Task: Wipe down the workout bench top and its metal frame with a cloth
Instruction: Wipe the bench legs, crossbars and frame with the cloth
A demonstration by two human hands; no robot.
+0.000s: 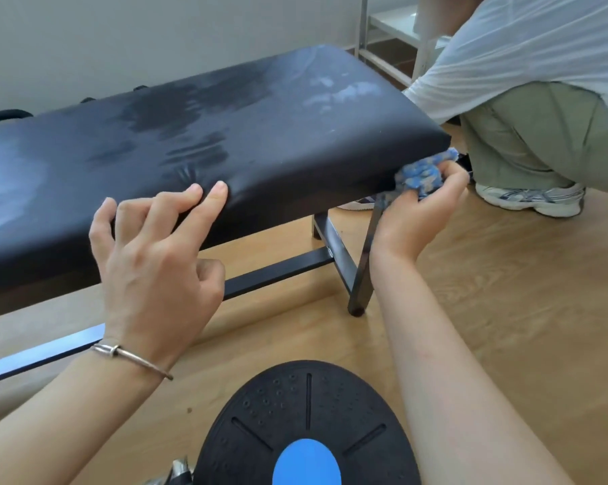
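The workout bench has a black padded top (pixel 225 134) with damp streaks and pale smears, and it runs from the left edge toward the upper right. Its black metal frame (pixel 278 273) shows below, with a slanted leg (pixel 362 274) near the right end. My right hand (pixel 418 211) grips a bunched blue and white cloth (pixel 419 175) at the top of that leg, just under the bench's right front corner. My left hand (pixel 155 253) rests on the pad's front edge, two fingertips pressing the top and the other fingers curled.
A second person in a white shirt and green trousers (pixel 540 127) crouches just beyond the bench's right end, a sneaker (pixel 530 199) near my right hand. A black round balance board (pixel 306 425) with a blue centre lies on the wooden floor below me. A white shelf frame (pixel 393 33) stands behind.
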